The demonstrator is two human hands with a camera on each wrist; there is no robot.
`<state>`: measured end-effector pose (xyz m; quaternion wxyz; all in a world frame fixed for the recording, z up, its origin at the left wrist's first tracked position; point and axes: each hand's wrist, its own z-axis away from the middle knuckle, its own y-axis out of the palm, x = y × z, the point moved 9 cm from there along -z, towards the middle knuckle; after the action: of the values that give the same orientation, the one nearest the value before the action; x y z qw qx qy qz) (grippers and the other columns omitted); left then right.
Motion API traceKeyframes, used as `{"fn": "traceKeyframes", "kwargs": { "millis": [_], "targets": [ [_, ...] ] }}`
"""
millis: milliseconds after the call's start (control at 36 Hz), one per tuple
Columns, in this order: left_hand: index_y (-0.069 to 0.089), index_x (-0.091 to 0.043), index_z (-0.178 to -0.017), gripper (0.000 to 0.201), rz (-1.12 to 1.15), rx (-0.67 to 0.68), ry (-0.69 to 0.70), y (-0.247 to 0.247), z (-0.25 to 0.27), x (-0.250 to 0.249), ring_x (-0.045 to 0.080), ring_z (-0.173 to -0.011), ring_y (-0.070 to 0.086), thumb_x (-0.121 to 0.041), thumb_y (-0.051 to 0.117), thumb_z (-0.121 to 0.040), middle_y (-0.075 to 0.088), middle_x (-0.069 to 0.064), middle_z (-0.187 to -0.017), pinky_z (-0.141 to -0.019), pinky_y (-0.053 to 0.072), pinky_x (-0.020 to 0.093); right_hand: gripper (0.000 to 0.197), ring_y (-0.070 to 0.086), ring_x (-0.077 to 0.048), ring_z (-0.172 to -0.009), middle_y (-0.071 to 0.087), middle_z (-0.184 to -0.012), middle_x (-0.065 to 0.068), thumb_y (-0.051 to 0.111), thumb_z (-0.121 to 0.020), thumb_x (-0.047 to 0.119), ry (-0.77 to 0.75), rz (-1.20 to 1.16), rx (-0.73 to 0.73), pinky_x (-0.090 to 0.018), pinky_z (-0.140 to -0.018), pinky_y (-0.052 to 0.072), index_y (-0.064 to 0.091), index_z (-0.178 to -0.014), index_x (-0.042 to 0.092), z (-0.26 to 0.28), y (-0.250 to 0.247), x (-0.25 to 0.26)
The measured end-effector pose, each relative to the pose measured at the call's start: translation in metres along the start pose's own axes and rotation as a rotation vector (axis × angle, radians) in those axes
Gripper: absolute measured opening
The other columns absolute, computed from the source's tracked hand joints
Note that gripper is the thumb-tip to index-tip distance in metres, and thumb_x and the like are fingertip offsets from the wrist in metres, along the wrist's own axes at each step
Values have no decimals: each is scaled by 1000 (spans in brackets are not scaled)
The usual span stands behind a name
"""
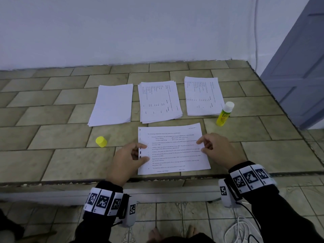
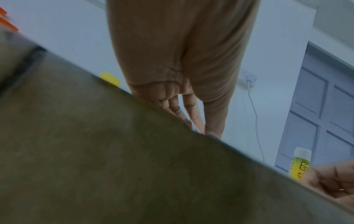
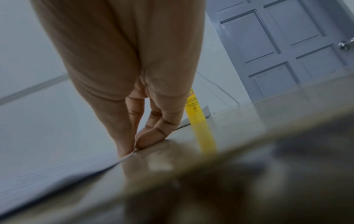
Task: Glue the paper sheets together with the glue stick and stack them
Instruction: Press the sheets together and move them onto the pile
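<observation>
On the tiled counter (image 1: 52, 106), the left hand (image 1: 126, 160) and right hand (image 1: 217, 149) pinch a printed sheet (image 1: 172, 149) by its sides. Three paper stacks (image 1: 160, 101) wait behind; the open glue stick (image 1: 225, 114) stands untouched, so gluing seems far from done.

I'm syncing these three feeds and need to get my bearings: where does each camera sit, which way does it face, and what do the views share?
Head: worn high, looking forward and down at the tiled counter, the printed sheet and three paper stacks; shows both hands and banded wrists.
Left wrist: low at the counter edge, looking along the left hand toward the wall and door.
Right wrist: low, looking along the right hand, its fingers on the sheet's edge.
Shared: all three show the glue stick; head and left wrist show the yellow cap.
</observation>
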<state>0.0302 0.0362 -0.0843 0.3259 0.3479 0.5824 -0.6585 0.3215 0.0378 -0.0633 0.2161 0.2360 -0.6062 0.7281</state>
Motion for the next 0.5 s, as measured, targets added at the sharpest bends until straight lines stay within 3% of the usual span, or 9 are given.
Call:
{"fn": "traceKeyframes", "kwargs": {
  "millis": [111,167,194,250,333,389,444,500],
  "targets": [
    [65,-31,-99,34,-30,-4,21,-1,2,-7,-3,-71,60,-12,82,-78,66,-5,-90,-63,45,8,21,49,-3,-75,53,-95,-2,63,-88,5,8,31,9,-7,-65,38,65,-106,16,0,2,0],
    [65,-29,-104,32,-163,-7,41,-2,2,-14,2,-77,58,-16,81,-80,59,-2,-102,-66,42,6,22,48,-7,-81,45,-100,-3,60,-91,6,24,70,22,-12,-73,37,63,-110,16,0,5,1],
    [65,-29,-107,32,-261,-9,47,-2,3,-17,4,-86,56,-20,80,-81,53,-3,-109,-71,40,7,23,47,-11,-88,42,-105,-3,58,-92,7,28,107,21,-16,-80,37,62,-112,16,0,7,2],
    [66,-28,-115,37,-441,-8,62,-2,4,-20,14,-112,48,-28,79,-81,46,-1,-122,-87,40,20,26,39,-18,-107,38,-115,-4,55,-94,9,23,224,-2,-22,-91,34,60,-117,19,1,7,6],
    [62,-23,-127,45,-529,-15,139,2,2,-28,29,-137,35,-27,74,-84,43,10,-143,-107,29,33,29,34,-22,-115,38,-125,-4,55,-93,14,0,394,-59,-28,-99,34,59,-120,24,6,4,14],
    [53,-19,-138,50,-511,-9,144,8,-3,-31,30,-147,22,-40,57,-92,34,11,-155,-116,20,37,29,34,-24,-117,39,-129,-5,55,-93,16,2,442,-80,-33,-102,37,59,-120,25,9,3,17],
    [34,-19,-151,75,-565,45,125,23,-9,-29,23,-152,1,-61,20,-91,14,7,-164,-121,4,42,29,32,-26,-122,37,-135,-5,54,-93,16,5,461,-89,-36,-103,37,58,-120,25,10,3,20],
    [14,-18,-157,88,-689,78,135,37,-13,-27,19,-151,-12,-64,-7,-85,-2,3,-166,-119,-11,41,29,29,-27,-129,33,-142,-6,52,-93,14,23,478,-92,-39,-106,34,58,-120,24,11,4,20]
  ]
}}
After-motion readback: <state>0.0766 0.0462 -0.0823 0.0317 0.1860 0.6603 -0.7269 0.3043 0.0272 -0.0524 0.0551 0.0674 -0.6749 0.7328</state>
